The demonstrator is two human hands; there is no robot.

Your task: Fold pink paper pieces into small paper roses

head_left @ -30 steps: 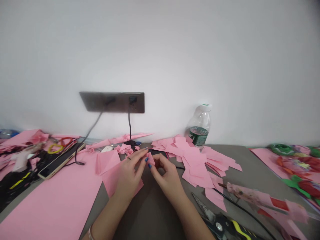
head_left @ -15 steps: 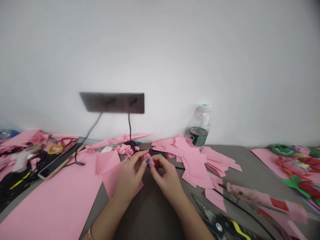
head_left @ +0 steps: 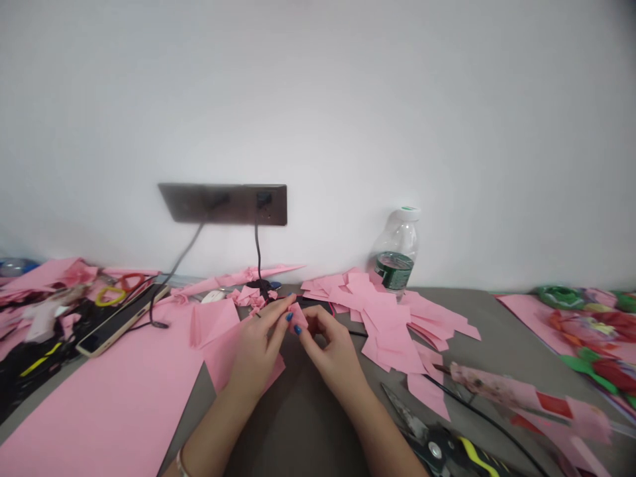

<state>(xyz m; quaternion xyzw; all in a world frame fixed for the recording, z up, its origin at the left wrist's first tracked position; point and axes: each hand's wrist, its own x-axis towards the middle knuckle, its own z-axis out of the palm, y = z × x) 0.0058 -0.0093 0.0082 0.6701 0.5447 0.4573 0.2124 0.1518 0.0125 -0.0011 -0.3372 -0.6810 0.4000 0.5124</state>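
While both thumbs and fingertips close around it, a small piece of pink paper (head_left: 299,317) sits a little below the centre of the view, over the grey worktop (head_left: 303,424). It is a plain, matt pink, the same tone as the loose paper around it, and looks bent or folded rather than flat, with a short straight edge and a corner showing between the blue-painted nails. The fingers cover much of it, so its full shape and number of folds cannot be told, nor whether it touches anything beneath.

The left hand (head_left: 257,351) comes in from eight o'clock of the piece and the right hand (head_left: 334,351) from four o'clock; both grasp it in a pinch.

From the piece, a heap of cut pink pieces (head_left: 387,324) spreads at three o'clock, flat and overlapping, and a clear bottle (head_left: 397,255) with a green label stands upright at two. Pliers (head_left: 434,447) lie at four o'clock, a large pink sheet (head_left: 114,404) at eight, and a phone (head_left: 122,321) at nine.
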